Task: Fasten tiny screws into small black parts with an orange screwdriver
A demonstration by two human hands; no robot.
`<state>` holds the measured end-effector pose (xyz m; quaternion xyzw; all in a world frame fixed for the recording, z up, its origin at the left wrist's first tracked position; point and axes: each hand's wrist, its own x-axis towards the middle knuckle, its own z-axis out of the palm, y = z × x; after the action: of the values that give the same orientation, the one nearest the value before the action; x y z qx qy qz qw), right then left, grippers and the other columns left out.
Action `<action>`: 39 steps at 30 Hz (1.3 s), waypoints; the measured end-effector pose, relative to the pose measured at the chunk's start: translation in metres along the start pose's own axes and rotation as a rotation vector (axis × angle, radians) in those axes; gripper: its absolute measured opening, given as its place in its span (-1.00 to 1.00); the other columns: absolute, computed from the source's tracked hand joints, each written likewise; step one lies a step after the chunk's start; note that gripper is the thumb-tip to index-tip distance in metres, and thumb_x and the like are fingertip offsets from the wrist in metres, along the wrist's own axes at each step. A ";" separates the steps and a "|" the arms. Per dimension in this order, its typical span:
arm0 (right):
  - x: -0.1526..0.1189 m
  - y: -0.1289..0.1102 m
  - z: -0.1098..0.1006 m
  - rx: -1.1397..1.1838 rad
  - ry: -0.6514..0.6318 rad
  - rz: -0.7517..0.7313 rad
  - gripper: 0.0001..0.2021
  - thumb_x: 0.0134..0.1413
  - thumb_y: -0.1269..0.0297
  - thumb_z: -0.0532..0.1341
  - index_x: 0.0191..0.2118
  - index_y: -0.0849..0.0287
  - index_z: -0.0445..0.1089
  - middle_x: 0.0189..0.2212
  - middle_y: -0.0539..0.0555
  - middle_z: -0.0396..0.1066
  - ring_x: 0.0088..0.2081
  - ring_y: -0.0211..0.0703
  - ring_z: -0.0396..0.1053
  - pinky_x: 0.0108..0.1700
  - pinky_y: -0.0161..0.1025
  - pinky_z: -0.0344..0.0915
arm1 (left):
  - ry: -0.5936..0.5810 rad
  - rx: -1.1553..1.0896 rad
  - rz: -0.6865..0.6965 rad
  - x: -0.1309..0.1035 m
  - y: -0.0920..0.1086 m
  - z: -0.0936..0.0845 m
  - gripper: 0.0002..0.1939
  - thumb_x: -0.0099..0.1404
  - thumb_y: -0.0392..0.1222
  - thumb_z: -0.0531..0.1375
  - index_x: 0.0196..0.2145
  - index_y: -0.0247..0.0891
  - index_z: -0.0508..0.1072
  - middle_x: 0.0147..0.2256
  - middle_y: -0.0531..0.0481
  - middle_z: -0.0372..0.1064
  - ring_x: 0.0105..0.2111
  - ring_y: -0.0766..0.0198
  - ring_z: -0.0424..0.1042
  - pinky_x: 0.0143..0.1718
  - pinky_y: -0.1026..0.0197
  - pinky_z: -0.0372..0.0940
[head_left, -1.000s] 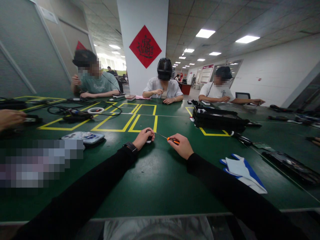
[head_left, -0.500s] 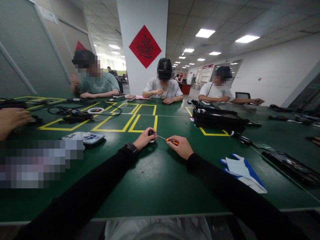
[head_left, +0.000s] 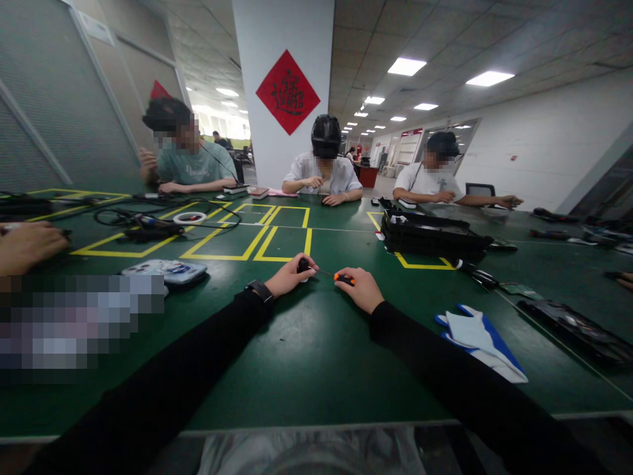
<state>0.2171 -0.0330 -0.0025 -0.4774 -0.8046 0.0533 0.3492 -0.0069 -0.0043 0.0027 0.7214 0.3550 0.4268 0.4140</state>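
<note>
Over the middle of the green table point(head_left: 297, 356), my left hand point(head_left: 289, 277) is closed around a small black and white part point(head_left: 303, 265); its exact kind is too small to tell. My right hand point(head_left: 364, 290) grips the orange and black handle of a screwdriver point(head_left: 345, 280). The thin metal shaft points left and reaches the small part at my left fingertips. Whether its tip sits in the part or only touches it, I cannot tell. A dark watch or band is on my left wrist.
A blue and white glove point(head_left: 477, 340) lies right of my right forearm. Beyond it are a black housing point(head_left: 435, 234) and a long black assembly point(head_left: 576, 326). A phone point(head_left: 171, 272) and cables point(head_left: 133, 221) lie left. A co-worker's hand point(head_left: 32, 247) is at the left edge; several people sit opposite.
Both hands have shifted very slightly right. The small part is tilted differently in my left fingers, and the screwdriver handle has turned a little. The co-worker's hand at left has moved slightly inward.
</note>
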 end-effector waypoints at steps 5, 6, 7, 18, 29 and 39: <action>0.002 0.007 0.003 0.013 -0.023 0.000 -0.82 -0.02 0.24 0.20 -0.25 0.12 0.40 -0.36 0.05 0.38 -0.28 -0.19 0.26 -0.21 -0.25 0.16 | -0.018 -0.016 0.046 0.002 -0.002 0.002 -0.68 0.01 -0.16 0.24 -0.27 -0.29 0.28 -0.13 -0.12 0.36 -0.16 0.27 0.35 -0.05 0.10 0.18; 0.002 0.008 0.003 0.017 -0.031 -0.008 -0.81 -0.02 0.23 0.20 -0.25 0.13 0.40 -0.35 0.06 0.37 -0.27 -0.19 0.25 -0.20 -0.25 0.15 | -0.018 -0.006 0.056 0.003 -0.003 0.002 -0.67 -0.01 -0.16 0.25 -0.28 -0.29 0.29 -0.12 -0.13 0.36 -0.15 0.26 0.35 -0.03 0.08 0.17; 0.003 0.008 0.003 0.020 -0.036 -0.016 -0.80 -0.01 0.21 0.19 -0.24 0.15 0.40 -0.35 0.07 0.37 -0.27 -0.19 0.25 -0.19 -0.25 0.15 | -0.019 0.012 0.066 0.003 -0.003 0.002 -0.66 -0.02 -0.16 0.26 -0.27 -0.29 0.29 -0.12 -0.14 0.36 -0.14 0.25 0.35 -0.03 0.07 0.16; 0.005 0.009 -0.003 0.020 -0.061 -0.037 -0.74 0.12 0.15 0.05 -0.30 0.20 0.40 -0.39 0.08 0.32 -0.28 -0.22 0.22 -0.19 -0.26 0.14 | -0.026 0.091 0.036 0.001 -0.002 0.004 -0.67 0.18 -0.05 0.08 -0.14 -0.28 0.33 -0.25 -0.08 0.38 -0.28 0.29 0.36 -0.17 0.20 0.23; 0.004 0.010 -0.002 0.069 -0.048 -0.023 -0.78 0.05 0.17 0.12 -0.24 0.15 0.40 -0.38 0.05 0.35 -0.29 -0.21 0.23 -0.21 -0.26 0.13 | -0.077 -0.021 0.027 0.002 0.001 -0.002 -0.61 0.17 -0.08 0.10 -0.06 -0.27 0.33 -0.07 -0.14 0.33 -0.13 0.21 0.35 -0.04 0.12 0.16; 0.004 0.010 -0.004 0.082 -0.039 -0.021 -0.80 0.04 0.20 0.14 -0.24 0.14 0.40 -0.39 0.04 0.35 -0.30 -0.22 0.24 -0.22 -0.26 0.14 | -0.142 -0.079 -0.048 0.001 0.001 -0.002 -0.57 0.19 0.00 0.06 -0.02 -0.21 0.13 -0.20 -0.08 0.36 -0.21 0.32 0.36 -0.10 0.20 0.19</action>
<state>0.2256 -0.0258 -0.0021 -0.4531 -0.8132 0.0921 0.3534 -0.0084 -0.0035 0.0041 0.7243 0.3249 0.3784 0.4761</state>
